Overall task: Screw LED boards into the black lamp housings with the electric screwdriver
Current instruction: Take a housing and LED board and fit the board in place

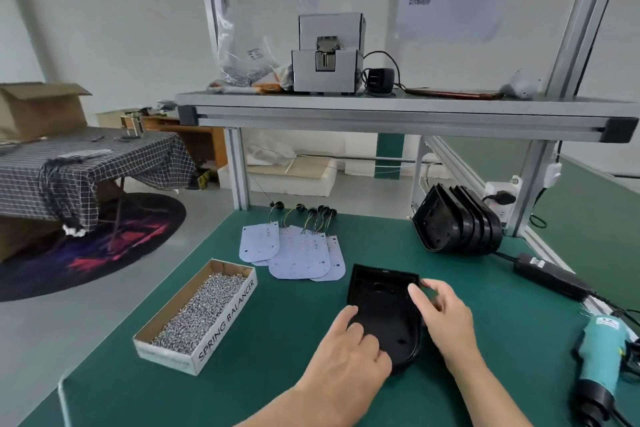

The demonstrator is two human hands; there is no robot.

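Work looks barely begun: both hands, left hand [349, 350] and right hand [445, 317], rest a loose grip on one empty black housing [384, 308] lying open-side-up on the green surface [485, 367], while boards [298, 253], screws [197, 312] and screwdriver [601, 360] lie untouched nearby.

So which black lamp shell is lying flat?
The black housing between both hands, open side up on the green mat. The other housings stand on edge, stacked together near the back right.
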